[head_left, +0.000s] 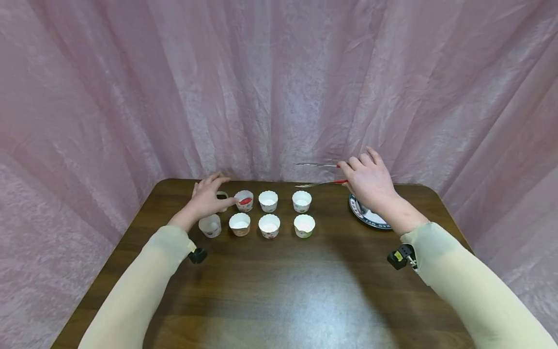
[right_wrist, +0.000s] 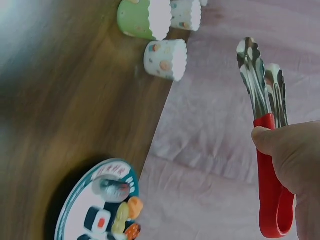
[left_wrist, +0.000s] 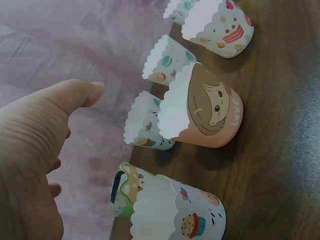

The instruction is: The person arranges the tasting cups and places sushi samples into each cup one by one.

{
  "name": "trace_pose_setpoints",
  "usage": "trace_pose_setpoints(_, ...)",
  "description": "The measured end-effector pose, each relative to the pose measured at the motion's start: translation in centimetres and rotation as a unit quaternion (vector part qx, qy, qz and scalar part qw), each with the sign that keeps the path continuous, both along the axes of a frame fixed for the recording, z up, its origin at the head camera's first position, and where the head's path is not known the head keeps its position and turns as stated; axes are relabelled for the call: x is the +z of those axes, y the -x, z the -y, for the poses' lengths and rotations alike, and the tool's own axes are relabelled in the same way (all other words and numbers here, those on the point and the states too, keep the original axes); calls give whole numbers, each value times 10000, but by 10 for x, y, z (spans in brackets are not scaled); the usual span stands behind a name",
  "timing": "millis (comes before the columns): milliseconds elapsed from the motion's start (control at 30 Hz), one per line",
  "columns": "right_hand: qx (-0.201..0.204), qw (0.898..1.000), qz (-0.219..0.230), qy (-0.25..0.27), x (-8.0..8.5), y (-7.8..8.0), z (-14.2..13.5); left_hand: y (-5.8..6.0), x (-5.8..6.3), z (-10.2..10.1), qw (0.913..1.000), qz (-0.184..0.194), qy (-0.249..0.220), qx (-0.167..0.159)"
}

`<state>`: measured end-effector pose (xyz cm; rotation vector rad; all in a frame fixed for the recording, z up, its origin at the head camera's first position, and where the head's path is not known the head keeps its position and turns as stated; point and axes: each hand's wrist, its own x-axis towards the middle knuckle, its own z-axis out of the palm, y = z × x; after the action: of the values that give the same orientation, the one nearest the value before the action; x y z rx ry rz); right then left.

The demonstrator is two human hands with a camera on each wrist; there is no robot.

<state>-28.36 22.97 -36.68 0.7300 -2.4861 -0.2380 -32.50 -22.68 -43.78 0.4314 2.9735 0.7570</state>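
Observation:
My right hand [head_left: 369, 180] holds a pair of metal tongs [right_wrist: 270, 190] by their red handles, raised above the back right of the table. The two tong arms stand apart, with nothing between their tips. My left hand [head_left: 205, 198] hovers over the leftmost paper cups, thumb and fingers spread, holding nothing. Below it are a plain-looking cup [head_left: 210, 226] in front and a cup with something dark inside [left_wrist: 124, 202] behind. Just right of the thumb, a red item [head_left: 245, 201] shows in a back-row cup [head_left: 244, 208].
Several paper cups stand in two rows, among them a pink one with a cartoon face [left_wrist: 215, 110] and a green one [right_wrist: 134, 19]. A round plate [head_left: 370, 222] with sushi-like pieces and other small items sits at the right. A pink curtain [head_left: 279, 87] hangs behind the table.

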Motion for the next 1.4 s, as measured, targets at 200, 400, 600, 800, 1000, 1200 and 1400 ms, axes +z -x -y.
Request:
trace_pose_setpoints(200, -59, 9999, -9, 94, -2, -5, -21, -13, 1, 5, 9994, -345, 22, 25)
trace_pose_setpoints(400, -93, 9999, -48, 107, -6, -13, -45, -24, 2, 3, 9990, -451, -50, -24)
trace_pose_setpoints(600, -192, 9997, -22, 163, -12, -27, -67, -36, 2, -4, 9979, -636, -66, -130)
trace_pose_setpoints(800, -198, 9996, 10, 222, -19, -41, -85, -46, 2, -16, 9946, -975, 138, -324)
trace_pose_setpoints(1000, -232, 9995, 30, 230, -26, -54, -102, -52, 2, -28, 9937, -1023, 149, -441)
trace_pose_setpoints(1200, -212, 9994, -36, 281, -30, -65, -122, -53, 2, -44, 9942, -938, 170, -502)
trace_pose_setpoints(1400, -332, 9986, -3, 406, -34, -73, -141, -43, 0, -60, 9942, -895, 342, -481)
